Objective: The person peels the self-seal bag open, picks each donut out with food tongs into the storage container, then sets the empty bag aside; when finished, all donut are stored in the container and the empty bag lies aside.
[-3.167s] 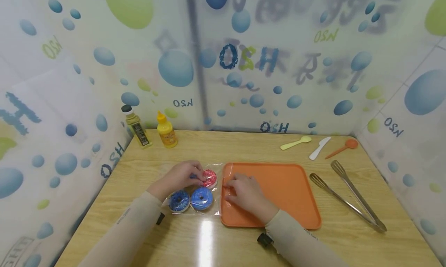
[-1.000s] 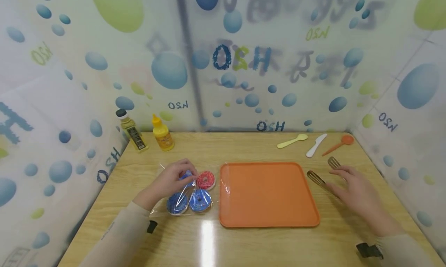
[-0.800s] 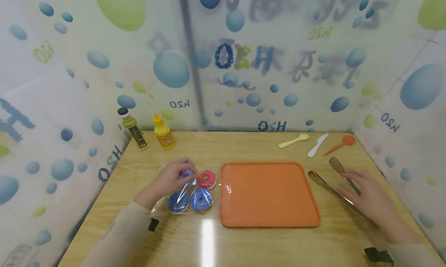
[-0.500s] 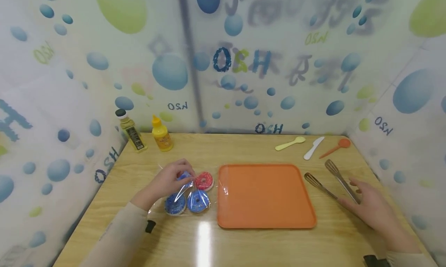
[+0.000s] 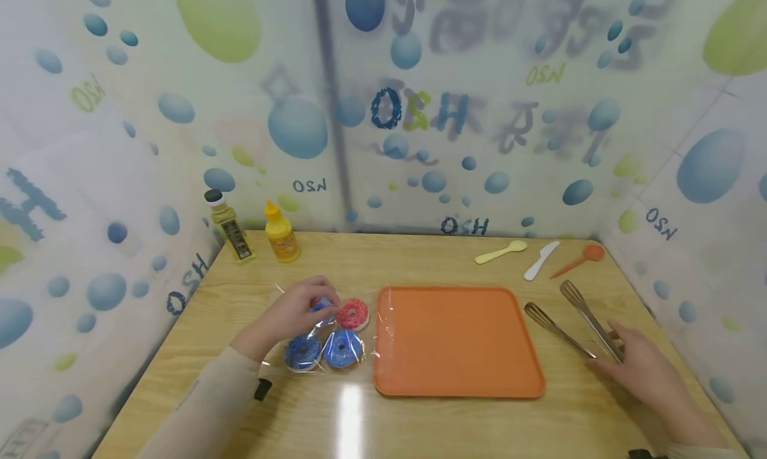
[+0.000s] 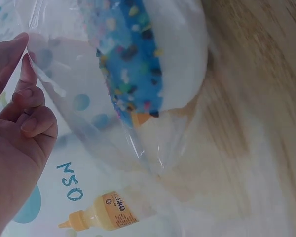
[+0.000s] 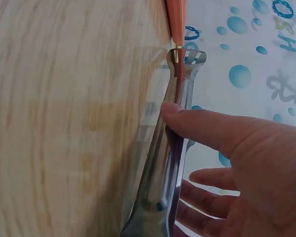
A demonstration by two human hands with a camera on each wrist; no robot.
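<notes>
My left hand (image 5: 299,306) pinches the film of a clear plastic bag (image 6: 163,148) between thumb and fingertips. Inside the bag lie a pink-red doughnut (image 5: 362,318), a dark blue one (image 5: 292,354) and a lighter blue one (image 5: 353,354). Another blue doughnut with coloured sprinkles (image 6: 130,69) sits partly hidden under that hand in the head view. My right hand (image 5: 644,366) grips metal tongs (image 5: 601,333) with slotted heads. The thumb lies along one arm, the fingers are on the far side, and the tongs' arms stand apart.
An orange tray (image 5: 455,342) lies right of the bag, whose edge overlaps it. At the back right are a yellow spoon (image 5: 500,252), a white knife (image 5: 540,262) and an orange spoon (image 5: 578,260). An oil bottle (image 5: 235,232) and a yellow squeeze bottle (image 5: 281,236) stand back left.
My right hand has gone from the tray's left side across to the tongs, sliding down along them and closing its fingers. My left hand has shifted slightly left from the pink-red doughnut.
</notes>
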